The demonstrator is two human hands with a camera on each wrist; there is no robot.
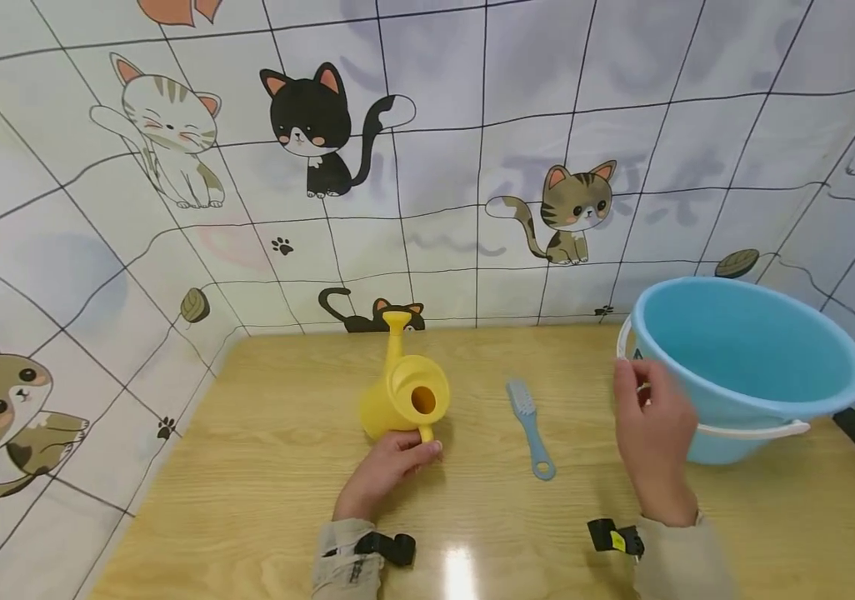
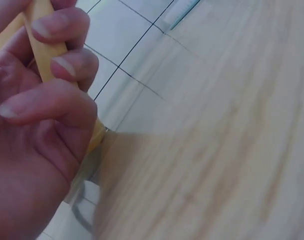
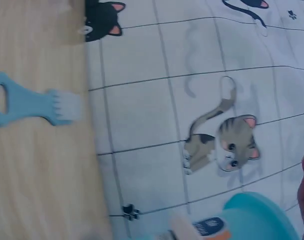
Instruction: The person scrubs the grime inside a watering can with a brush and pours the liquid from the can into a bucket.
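A yellow watering can (image 1: pixel 407 392) stands on the left part of the table, its spout pointing toward the back. My left hand (image 1: pixel 390 467) grips its handle (image 2: pixel 46 52); in the left wrist view the fingers curl round that yellow bar. My right hand (image 1: pixel 652 425) is at the near left side of a light blue bucket (image 1: pixel 742 433), fingers curled at its white handle (image 1: pixel 753 432). The hand hides part of that handle. Only some fingertips of it show at the edge of the right wrist view, where the bucket (image 3: pixel 259 220) is low in the frame.
Between the hands a blue brush (image 1: pixel 531 433) with pale bristles lies on the wooden table (image 1: pixel 270 500). Cat-printed panels (image 1: pixel 442 175) rise behind and at both sides of the tabletop. The bucket stands close to the right panel.
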